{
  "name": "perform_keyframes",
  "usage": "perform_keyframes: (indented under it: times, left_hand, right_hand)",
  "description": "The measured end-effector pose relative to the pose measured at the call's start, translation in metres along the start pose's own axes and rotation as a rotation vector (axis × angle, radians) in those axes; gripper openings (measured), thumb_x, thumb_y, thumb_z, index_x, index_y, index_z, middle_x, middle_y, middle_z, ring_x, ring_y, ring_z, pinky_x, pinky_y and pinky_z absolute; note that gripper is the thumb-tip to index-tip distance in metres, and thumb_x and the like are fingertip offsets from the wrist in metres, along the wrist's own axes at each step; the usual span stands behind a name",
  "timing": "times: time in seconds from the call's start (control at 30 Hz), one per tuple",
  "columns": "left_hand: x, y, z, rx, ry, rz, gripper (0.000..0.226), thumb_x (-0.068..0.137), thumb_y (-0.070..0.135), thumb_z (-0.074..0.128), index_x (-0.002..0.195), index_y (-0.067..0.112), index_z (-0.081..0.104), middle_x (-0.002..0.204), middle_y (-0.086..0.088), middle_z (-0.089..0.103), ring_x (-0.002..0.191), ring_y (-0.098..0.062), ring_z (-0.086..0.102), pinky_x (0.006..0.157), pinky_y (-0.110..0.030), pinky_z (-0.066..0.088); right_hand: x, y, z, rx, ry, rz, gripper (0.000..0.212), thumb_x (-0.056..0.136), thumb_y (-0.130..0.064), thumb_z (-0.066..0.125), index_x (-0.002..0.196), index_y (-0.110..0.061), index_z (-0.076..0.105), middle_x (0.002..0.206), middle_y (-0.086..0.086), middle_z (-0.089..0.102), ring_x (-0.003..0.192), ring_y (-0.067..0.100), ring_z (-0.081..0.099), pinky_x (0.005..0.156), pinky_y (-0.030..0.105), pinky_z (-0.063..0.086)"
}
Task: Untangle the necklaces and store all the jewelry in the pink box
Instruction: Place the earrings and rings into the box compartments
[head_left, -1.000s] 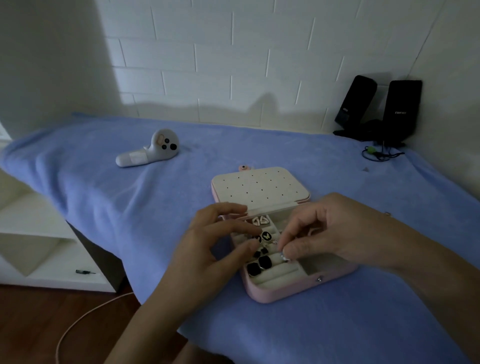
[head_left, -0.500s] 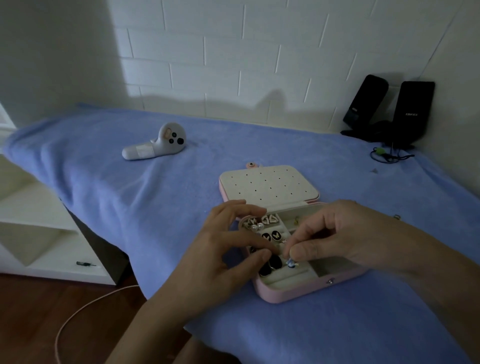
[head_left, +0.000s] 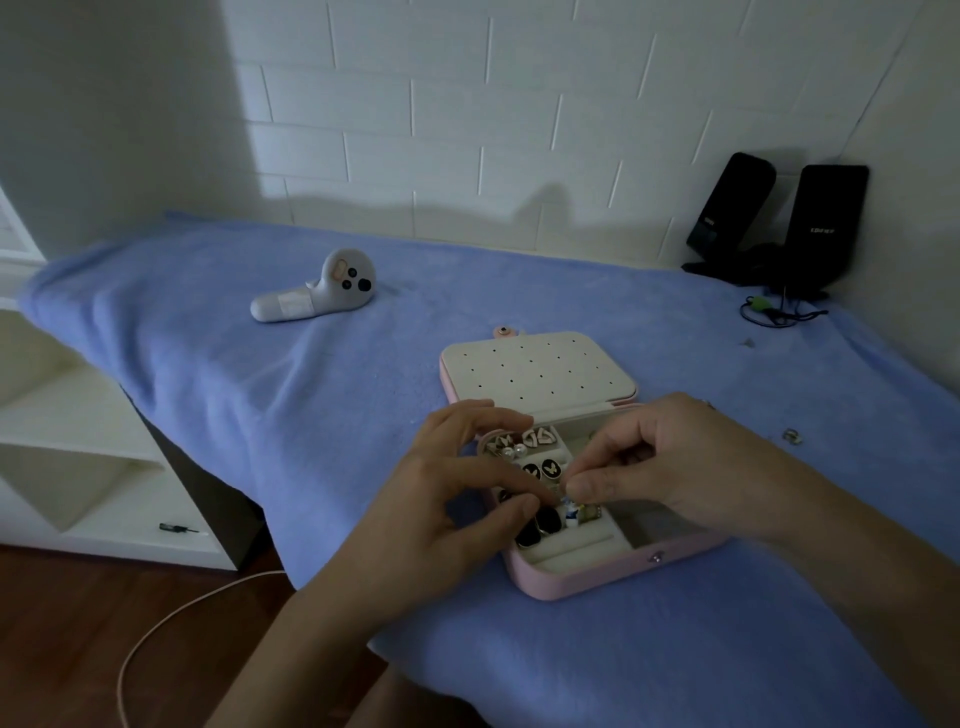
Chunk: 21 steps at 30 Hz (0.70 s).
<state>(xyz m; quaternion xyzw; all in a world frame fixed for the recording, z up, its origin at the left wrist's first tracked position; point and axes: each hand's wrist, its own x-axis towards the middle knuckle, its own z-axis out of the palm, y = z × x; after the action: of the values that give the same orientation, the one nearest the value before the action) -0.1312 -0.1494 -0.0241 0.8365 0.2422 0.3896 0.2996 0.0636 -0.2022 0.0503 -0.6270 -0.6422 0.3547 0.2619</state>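
Right fingers' (head_left: 584, 488) pinch on a small jewel (head_left: 568, 502) above the pink box (head_left: 597, 578); left fingers' (head_left: 498, 478) grasp unclear (speaker logo (head_left: 822, 230) illegible)

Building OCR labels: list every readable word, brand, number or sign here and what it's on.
"EDIFIER", blurred so only probable: right black speaker front.
Left black speaker: white mark, too blurred to read.
White controller, pink box: no text visible.
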Motion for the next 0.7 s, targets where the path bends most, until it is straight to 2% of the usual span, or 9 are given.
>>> perform_keyframes:
  times: [0.2,0.33,0.57,0.7]
  left_hand:
    - [0.0004,0.0011,0.0003,-0.001,0.005,-0.006,0.021,0.081,0.039,0.060,0.098,0.035,0.071,0.127,0.019,0.048,0.127,-0.014,0.042,0.104,-0.019,0.034]
    - [0.0012,0.0015,0.0004,0.009,0.002,-0.010,0.022,0.081,0.039,0.059,0.100,0.037,0.070,0.128,0.019,0.048,0.128,-0.012,0.040,0.103,-0.018,0.034]
    - [0.0009,-0.0004,0.0015,0.014,0.015,0.004,0.019,0.081,0.036,0.060,0.095,0.035,0.073,0.127,0.018,0.051,0.128,-0.012,0.040,0.102,-0.015,0.032]
    - [0.0002,-0.0014,0.0029,0.026,0.042,0.024,0.020,0.082,0.034,0.060,0.098,0.036,0.072,0.125,0.016,0.054,0.128,-0.016,0.041,0.104,-0.022,0.034]
  right_hand:
    - [0.0005,0.0002,0.0017,-0.064,0.012,0.020,0.005,0.074,-0.028,0.077,0.073,-0.025,0.073,0.050,-0.022,0.058,0.051,-0.010,0.051,0.052,0.004,0.035]
    - [0.0026,0.0005,0.0037,-0.123,0.003,0.031,0.007,0.077,-0.029,0.076,0.073,-0.023,0.073,0.044,-0.018,0.048,0.045,-0.003,0.042,0.047,0.008,0.032]
    - [0.0015,-0.0027,0.0081,-0.221,0.048,-0.009,0.012,0.079,-0.029,0.074,0.069,-0.023,0.072,0.045,-0.011,0.044,0.043,0.001,0.037,0.046,0.014,0.031]
    - [-0.0008,-0.0053,0.0087,-0.220,0.061,-0.013,0.015,0.079,-0.028,0.074,0.066,-0.026,0.069,0.048,-0.007,0.045,0.044,0.003,0.036,0.045,0.015,0.031]
